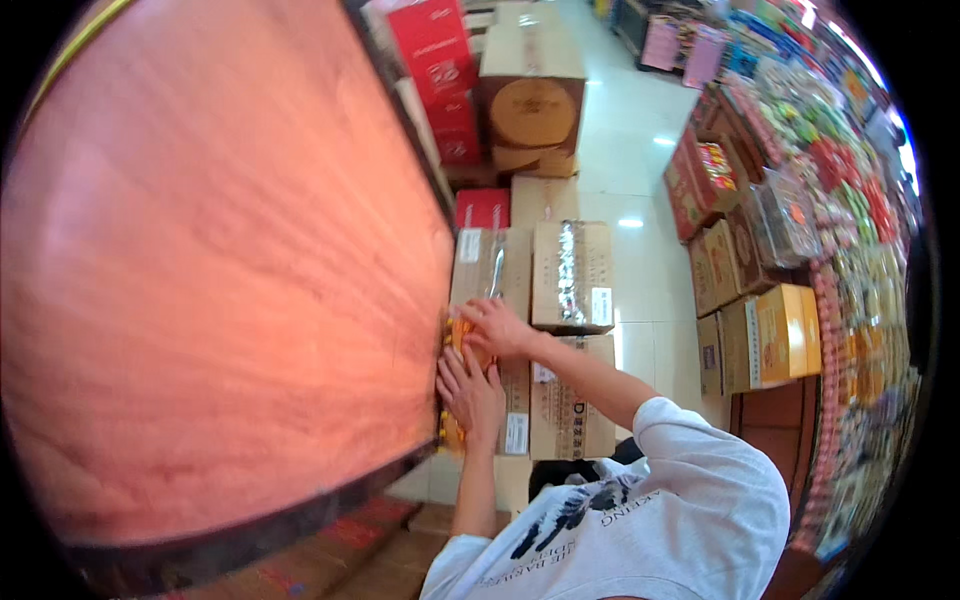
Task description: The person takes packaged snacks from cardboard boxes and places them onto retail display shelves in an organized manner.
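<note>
Low in front of me, beside the dark edge of a large orange surface, both hands are on an orange-and-yellow package (460, 328). My left hand (474, 399) lies over its near part with the fingers stretched forward. From the right, my right hand (498, 327) reaches across and holds its far part. Much of the package is hidden by my fingers, and its exact kind cannot be made out. Below the hands is a taped cardboard carton (487, 270) with white labels.
The large orange surface (247, 277) fills the left side. More taped cartons (573, 300) stand to the right of my hands. Red boxes (439, 67) and a large carton (534, 112) are stacked ahead. Across the tiled aisle (649, 289), packed goods (832, 150) cover a display above several boxes.
</note>
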Demonstrator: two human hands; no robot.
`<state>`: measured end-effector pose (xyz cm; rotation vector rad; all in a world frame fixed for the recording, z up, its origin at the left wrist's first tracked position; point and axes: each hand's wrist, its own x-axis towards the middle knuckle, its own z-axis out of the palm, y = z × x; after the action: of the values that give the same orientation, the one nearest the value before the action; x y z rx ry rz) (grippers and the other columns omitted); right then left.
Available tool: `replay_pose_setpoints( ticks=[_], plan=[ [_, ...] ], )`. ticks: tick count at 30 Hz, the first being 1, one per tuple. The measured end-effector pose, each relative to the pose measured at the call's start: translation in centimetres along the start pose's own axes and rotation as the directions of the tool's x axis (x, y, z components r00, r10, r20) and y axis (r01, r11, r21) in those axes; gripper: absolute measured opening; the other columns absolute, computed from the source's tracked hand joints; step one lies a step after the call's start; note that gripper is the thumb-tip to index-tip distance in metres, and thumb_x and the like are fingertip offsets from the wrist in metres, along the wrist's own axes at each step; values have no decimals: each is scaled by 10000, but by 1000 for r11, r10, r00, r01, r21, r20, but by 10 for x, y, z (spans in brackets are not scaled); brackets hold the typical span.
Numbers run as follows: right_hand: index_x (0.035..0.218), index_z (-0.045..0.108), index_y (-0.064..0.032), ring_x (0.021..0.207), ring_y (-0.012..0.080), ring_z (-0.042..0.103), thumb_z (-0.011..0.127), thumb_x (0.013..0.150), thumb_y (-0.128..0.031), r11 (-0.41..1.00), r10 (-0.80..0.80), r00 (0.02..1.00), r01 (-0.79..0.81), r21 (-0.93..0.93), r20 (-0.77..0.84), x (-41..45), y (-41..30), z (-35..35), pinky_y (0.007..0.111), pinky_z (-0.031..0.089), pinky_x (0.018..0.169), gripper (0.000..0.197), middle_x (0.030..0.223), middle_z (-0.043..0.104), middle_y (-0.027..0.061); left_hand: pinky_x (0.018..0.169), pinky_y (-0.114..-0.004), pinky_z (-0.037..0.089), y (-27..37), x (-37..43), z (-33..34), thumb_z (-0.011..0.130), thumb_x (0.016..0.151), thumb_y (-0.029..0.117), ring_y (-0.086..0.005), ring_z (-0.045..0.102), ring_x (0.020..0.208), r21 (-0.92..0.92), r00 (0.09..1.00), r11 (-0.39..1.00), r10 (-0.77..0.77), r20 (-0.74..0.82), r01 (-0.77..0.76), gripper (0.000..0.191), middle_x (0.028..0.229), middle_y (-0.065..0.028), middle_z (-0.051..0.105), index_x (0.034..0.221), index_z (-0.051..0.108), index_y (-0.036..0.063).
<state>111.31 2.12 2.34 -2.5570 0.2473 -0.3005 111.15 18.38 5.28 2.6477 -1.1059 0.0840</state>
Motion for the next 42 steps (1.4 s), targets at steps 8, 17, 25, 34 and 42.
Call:
replay_pose_setpoints(
  ticks=[8,17,25,34,42],
  plan=[
    [1352,436,-117,1281,405,358,605,848,-339,992,94,956,-114,-57,-278,-40,-51,-18,496,359,1019,576,1410,367,191,1119,-510,193,-3,-7,8,423,938,345,-441,270,1355,200,998,979,52,-45,-42,602,1451,-320,277,1415,335,-11],
    [1321,443,-27,1264,399,388,613,829,-226,928,371,840,-345,139,-397,-221,-36,-75,451,353,1049,558,1377,397,230,1098,-517,257,-13,3,24,539,890,322,-457,329,1312,-14,983,999,38,-178,-41,638,1413,-332,332,1368,362,-63],
    [1254,499,-5,1159,386,492,636,813,-248,719,638,409,-619,316,-653,-450,18,-117,435,407,1003,522,1258,514,227,1097,-482,269,99,-26,-10,525,928,301,-425,345,1306,-418,940,886,52,-338,-199,586,1397,-314,357,1340,381,-90],
    [1144,613,-58,1048,353,598,611,822,-377,323,924,324,-946,38,204,-684,-26,-101,474,494,864,453,1116,628,192,1019,-446,383,345,-176,40,545,920,388,-380,500,1198,-579,270,477,872,409,-661,586,1276,-252,532,1336,443,-12],
    [1076,662,-58,1008,334,633,628,799,-388,-183,982,-164,-935,303,89,-841,-88,-86,459,515,845,433,1092,657,172,1035,-424,383,455,-300,95,528,901,488,-360,466,1248,-647,-219,276,787,577,-711,659,1319,-254,498,1349,443,13]
  ],
)
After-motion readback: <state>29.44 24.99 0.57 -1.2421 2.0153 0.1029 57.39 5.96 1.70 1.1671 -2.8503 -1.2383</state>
